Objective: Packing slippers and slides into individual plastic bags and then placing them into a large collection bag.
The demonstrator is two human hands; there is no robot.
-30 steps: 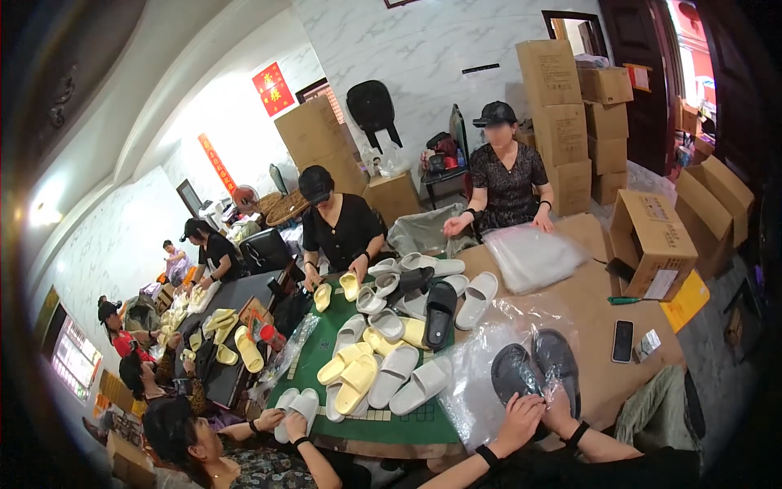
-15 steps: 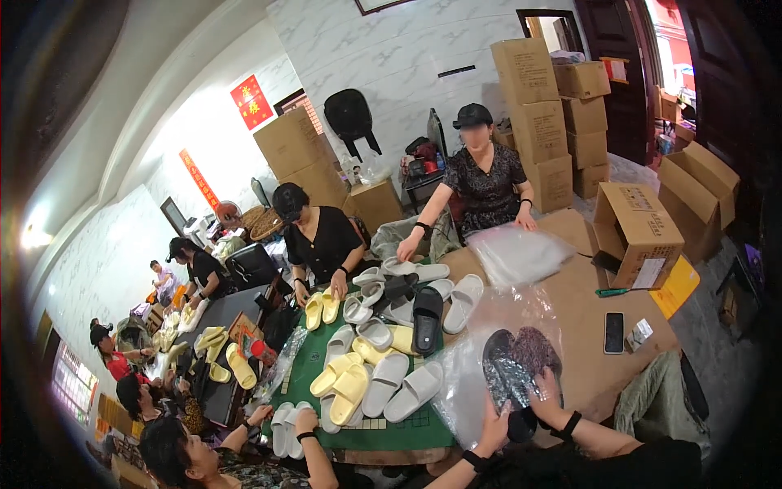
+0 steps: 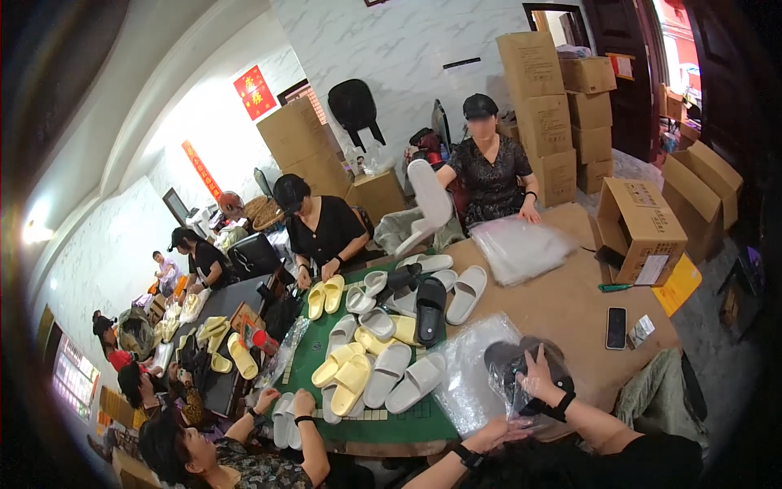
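Observation:
In front of me at the lower right is a pair of dark slippers [image 3: 557, 359] in a clear plastic bag. My right hand [image 3: 535, 376] lies over the bagged slippers and grips them, its fingers bent across the film. Nearer my body, my left hand [image 3: 498, 433] is stretched out beside the near end of the bag, holding nothing that I can see. A pile of clear plastic bags [image 3: 468, 389] lies flat just left of the slippers. Part of the bag's near edge is hidden by my hands.
Grey, yellow and black slippers [image 3: 424, 383] are heaped on the green mat [image 3: 326, 322]. Across the table a co-worker lifts a grey slipper [image 3: 429, 198] beside another stack of bags [image 3: 521, 251]. A phone [image 3: 616, 328] and an open carton [image 3: 652, 232] are on the right.
The bagged slippers have been turned and shifted, with my right hand now higher over them. My left hand has come off the bag's side. Across the table, a co-worker has raised a grey slipper.

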